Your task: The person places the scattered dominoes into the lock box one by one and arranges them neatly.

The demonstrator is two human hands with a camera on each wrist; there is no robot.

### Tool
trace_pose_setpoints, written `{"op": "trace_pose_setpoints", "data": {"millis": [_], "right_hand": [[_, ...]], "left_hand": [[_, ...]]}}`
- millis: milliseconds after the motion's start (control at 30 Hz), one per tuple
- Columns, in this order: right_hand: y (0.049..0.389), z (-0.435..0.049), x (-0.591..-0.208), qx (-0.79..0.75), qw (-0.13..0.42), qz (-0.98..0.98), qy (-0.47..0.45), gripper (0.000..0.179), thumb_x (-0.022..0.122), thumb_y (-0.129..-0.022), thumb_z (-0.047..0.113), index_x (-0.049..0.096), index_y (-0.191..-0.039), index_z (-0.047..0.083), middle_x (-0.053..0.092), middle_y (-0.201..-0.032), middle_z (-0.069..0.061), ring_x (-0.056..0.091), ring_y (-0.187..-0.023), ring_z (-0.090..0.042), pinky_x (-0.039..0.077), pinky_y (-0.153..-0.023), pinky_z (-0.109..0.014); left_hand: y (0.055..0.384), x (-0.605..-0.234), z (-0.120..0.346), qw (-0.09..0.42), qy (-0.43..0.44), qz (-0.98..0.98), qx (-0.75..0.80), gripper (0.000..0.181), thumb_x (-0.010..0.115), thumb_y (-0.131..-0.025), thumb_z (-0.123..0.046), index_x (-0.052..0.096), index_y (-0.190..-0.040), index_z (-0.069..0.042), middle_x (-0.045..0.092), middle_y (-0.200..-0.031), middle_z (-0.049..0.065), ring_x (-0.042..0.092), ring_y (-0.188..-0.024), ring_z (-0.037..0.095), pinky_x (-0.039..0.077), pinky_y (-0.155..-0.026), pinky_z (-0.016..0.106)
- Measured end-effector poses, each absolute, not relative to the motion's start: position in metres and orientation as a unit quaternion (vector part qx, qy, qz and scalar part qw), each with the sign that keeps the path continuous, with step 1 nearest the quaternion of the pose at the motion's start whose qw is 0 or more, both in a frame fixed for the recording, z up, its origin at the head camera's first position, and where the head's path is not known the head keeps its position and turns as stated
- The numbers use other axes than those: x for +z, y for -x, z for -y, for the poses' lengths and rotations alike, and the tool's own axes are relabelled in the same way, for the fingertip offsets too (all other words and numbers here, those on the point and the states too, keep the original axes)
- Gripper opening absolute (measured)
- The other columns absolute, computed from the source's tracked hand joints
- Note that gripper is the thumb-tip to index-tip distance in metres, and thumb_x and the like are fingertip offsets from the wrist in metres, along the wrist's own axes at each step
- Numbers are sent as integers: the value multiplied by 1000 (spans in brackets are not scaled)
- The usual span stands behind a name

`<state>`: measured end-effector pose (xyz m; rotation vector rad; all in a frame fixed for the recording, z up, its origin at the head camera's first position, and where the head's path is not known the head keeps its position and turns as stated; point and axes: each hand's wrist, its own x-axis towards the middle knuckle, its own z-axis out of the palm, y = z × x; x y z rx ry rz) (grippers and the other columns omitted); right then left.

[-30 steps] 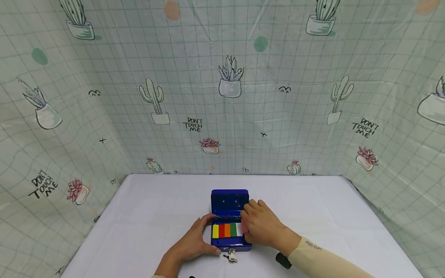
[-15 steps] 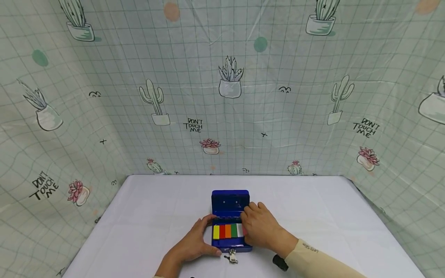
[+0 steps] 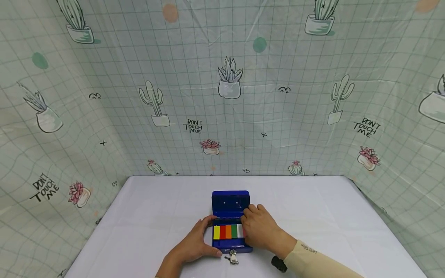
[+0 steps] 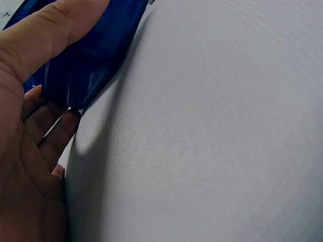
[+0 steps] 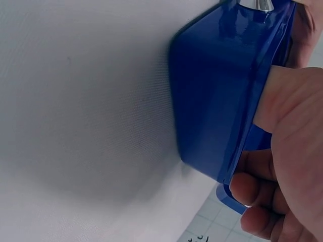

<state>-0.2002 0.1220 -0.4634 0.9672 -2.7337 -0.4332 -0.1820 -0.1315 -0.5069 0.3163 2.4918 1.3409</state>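
In the head view a blue metal cash box (image 3: 231, 249) stands on the table, its lid (image 3: 231, 201) raised. Inside lies a row of coloured blocks: yellow (image 3: 216, 233), red (image 3: 222, 232), orange (image 3: 228, 232), green (image 3: 234, 231), white (image 3: 240, 231) and, at the right end, a pink block (image 3: 244, 232) mostly covered. My left hand (image 3: 192, 243) grips the box's left side, thumb at the front and fingers towards the back. With thumb and fingers dipping into the box, my right hand (image 3: 262, 229) pinches the pink block. The right wrist view hides the block behind the box wall (image 5: 217, 96).
Keys (image 3: 233, 258) hang from the lock at the box's front. Below my right wrist is a small black object (image 3: 279, 263). White cloth covers the table (image 3: 156, 208), and a patterned curtain (image 3: 229, 154) hangs behind and along both sides.
My right hand has shifted slightly down and left, and less of the pink block shows. My left hand keeps its grip on the box.
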Motion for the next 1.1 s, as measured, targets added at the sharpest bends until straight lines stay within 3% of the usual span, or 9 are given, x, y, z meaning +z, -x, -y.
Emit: {"op": "trace_pose_setpoints", "data": {"millis": [533,767,1100], "right_hand": [[201,-123,-464,-142,102,929,-326,47,83,-85,49,77,-112,11,70,-101,-3,53,-93,-22,45,-79,-34],[202,-129,-469,-139,138,920,-339,44,81,-86,51,71,-108,14,68,-98,-2,52,-91,-22,45,-77,-34],[208,-137,-479,-88,207,912,-344,50,76,-85,60,60,-98,14,50,-86,0,44,-84,-21,30,-70,-32]], "left_hand": [[183,-506,131,148,-102,-868,463,109,99,-69,-43,40,-158,-23,42,-164,15,38,-151,44,24,-120,76],[183,-507,130,147,-107,-869,461,109,99,-69,-43,40,-158,-23,43,-164,14,38,-151,43,24,-120,76],[187,-503,137,144,-107,-879,442,109,99,-69,-45,39,-158,-26,41,-165,13,41,-149,43,27,-119,76]]}}
